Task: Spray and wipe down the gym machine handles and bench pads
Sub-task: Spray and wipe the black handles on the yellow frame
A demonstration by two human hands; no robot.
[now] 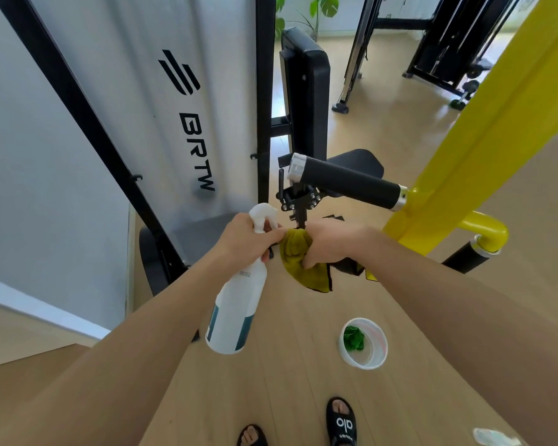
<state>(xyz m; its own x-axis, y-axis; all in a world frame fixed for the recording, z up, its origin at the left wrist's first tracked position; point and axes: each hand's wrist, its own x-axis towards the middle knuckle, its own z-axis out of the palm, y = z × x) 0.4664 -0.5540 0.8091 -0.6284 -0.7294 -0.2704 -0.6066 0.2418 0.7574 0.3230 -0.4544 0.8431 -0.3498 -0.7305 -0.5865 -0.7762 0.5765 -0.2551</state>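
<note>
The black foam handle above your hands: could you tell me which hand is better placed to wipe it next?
Probably the right hand: it grips the yellow-green cloth just below the black foam handle, while the left hand holds the white spray bottle.

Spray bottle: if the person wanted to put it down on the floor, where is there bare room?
Bare wood floor lies between the spray bottle and the white bucket, down toward the sandals. More lies right of the bucket. It is crowded where the left hand and right hand meet at the yellow-green cloth, under the black handle.
</note>
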